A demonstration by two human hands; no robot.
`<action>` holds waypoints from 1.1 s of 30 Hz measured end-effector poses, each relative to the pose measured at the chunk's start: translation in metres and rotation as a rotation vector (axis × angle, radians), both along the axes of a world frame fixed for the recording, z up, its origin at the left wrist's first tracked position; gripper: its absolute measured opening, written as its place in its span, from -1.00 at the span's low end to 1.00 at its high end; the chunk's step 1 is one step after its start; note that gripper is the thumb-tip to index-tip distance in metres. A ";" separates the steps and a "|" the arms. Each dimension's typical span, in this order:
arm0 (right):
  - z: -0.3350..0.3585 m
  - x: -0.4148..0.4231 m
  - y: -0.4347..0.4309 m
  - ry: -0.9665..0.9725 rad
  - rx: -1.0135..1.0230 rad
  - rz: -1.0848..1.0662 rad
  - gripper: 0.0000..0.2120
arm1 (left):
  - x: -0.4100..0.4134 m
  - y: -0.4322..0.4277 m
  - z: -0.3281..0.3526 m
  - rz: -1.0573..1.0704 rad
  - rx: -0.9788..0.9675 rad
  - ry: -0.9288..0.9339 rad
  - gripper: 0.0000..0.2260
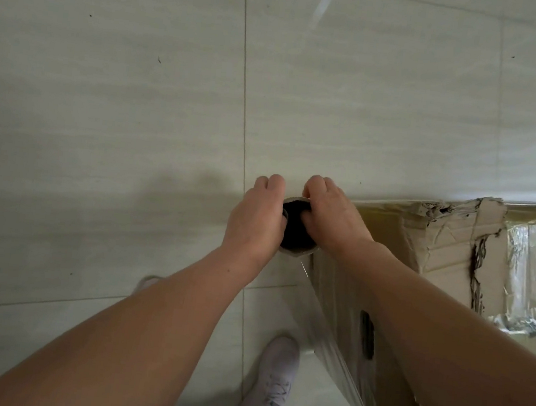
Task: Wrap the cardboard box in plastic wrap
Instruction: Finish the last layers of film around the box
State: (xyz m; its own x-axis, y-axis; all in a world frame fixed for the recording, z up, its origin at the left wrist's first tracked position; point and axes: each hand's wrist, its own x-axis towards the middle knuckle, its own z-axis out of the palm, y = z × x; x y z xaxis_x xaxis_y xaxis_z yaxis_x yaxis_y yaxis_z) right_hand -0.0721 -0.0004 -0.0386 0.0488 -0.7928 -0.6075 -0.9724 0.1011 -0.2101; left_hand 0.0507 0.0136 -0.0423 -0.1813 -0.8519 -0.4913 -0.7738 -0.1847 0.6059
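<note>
**Q:** Hands, quick?

**A:** I see both on the roll (294,239), which stands on end with its open core facing the camera. Left hand (253,216): fingers curled round the outer side. Right hand (332,215): fingers hooked over the far rim, thumb down at the core. Both are clamped on it and nothing is slack.

**Q:** Box?

**A:** The cardboard box (448,253) is just right of the right fingers, on the tiled floor (106,84). Its top flaps are torn and ragged.

**Q:** Progress?

**A:** I'd call it partway. Plastic wrap (337,314) runs taut from the roll, under the right wrist, and along the near side of the box, over the handle hole (367,334). There's crinkled film further right at the top, but I can't tell how many layers. The sheet isn't cut from the roll, so more passes and then a tear-off are left, I'd guess.

**Q:** Any text or logos?

**A:** None readable on the box or core. There's a pale shoe (273,380) below the hands, no visible mark.
</note>
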 end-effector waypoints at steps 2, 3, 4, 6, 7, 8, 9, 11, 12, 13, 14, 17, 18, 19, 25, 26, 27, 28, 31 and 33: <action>0.001 -0.003 0.003 -0.023 0.085 -0.248 -0.82 | -0.002 0.003 -0.001 0.003 -0.007 -0.004 -0.81; 0.002 -0.004 0.005 -0.023 0.142 -0.338 -0.82 | -0.002 0.005 -0.001 0.006 -0.005 -0.007 -0.83; 0.002 -0.005 0.007 -0.020 0.193 -0.398 -0.81 | -0.002 0.007 -0.001 0.006 -0.002 -0.010 -0.84; 0.000 -0.005 0.013 -0.013 0.249 -0.485 -0.73 | -0.001 0.008 -0.001 -0.008 0.006 -0.020 -0.85; -0.001 -0.004 0.016 -0.015 0.257 -0.523 -0.69 | 0.000 0.007 -0.001 -0.027 0.004 -0.032 -0.85; -0.003 -0.003 0.018 -0.020 0.258 -0.551 -0.68 | 0.000 0.005 0.000 -0.054 -0.002 -0.050 -0.84; -0.004 -0.001 0.019 -0.023 0.252 -0.566 -0.68 | 0.001 0.002 0.000 -0.083 -0.010 -0.070 -0.84; -0.005 0.003 0.018 -0.015 0.225 -0.535 -0.70 | 0.002 -0.003 0.001 -0.152 -0.018 -0.101 -0.81; -0.005 0.005 0.017 -0.004 0.206 -0.477 -0.72 | 0.003 -0.005 0.002 -0.190 -0.020 -0.114 -0.80; -0.004 0.007 0.015 0.008 0.186 -0.410 -0.74 | 0.004 -0.007 0.002 -0.223 -0.022 -0.126 -0.80; -0.002 0.009 0.013 0.020 0.169 -0.344 -0.78 | 0.005 -0.009 0.003 -0.244 -0.023 -0.136 -0.80; 0.004 0.007 0.004 0.085 0.098 -0.137 -0.83 | 0.005 -0.013 0.004 -0.228 -0.019 -0.109 -0.79; 0.006 0.005 -0.001 0.109 0.059 -0.071 -0.82 | 0.004 -0.016 0.005 -0.205 -0.019 -0.087 -0.78; 0.008 0.003 -0.008 0.124 0.016 -0.014 -0.80 | 0.002 -0.019 0.005 -0.179 -0.021 -0.067 -0.75; 0.011 -0.014 -0.040 0.184 -0.104 0.228 -0.75 | -0.014 -0.041 0.005 -0.093 0.006 -0.011 -0.74; 0.007 -0.015 -0.039 0.187 -0.100 0.232 -0.75 | -0.015 -0.041 0.004 -0.101 0.017 -0.021 -0.74; 0.004 -0.015 -0.038 0.185 -0.101 0.229 -0.76 | -0.016 -0.042 0.002 -0.100 0.034 -0.030 -0.74; 0.000 -0.014 -0.038 0.178 -0.106 0.222 -0.77 | -0.017 -0.043 0.001 -0.087 0.047 -0.036 -0.75; -0.004 -0.016 -0.053 0.138 -0.101 0.200 -0.79 | -0.018 -0.050 -0.001 -0.040 0.051 -0.051 -0.79; -0.004 -0.023 -0.063 0.101 -0.059 0.153 -0.80 | -0.024 -0.058 -0.001 -0.033 0.045 -0.050 -0.81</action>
State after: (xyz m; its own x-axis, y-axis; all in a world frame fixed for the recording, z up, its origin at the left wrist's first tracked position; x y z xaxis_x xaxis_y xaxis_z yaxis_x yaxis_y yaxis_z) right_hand -0.0955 -0.0638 -0.0424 0.1129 -0.8153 -0.5680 -0.9919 -0.0593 -0.1122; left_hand 0.0272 -0.0443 -0.0433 -0.1836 -0.8229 -0.5377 -0.8090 -0.1842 0.5582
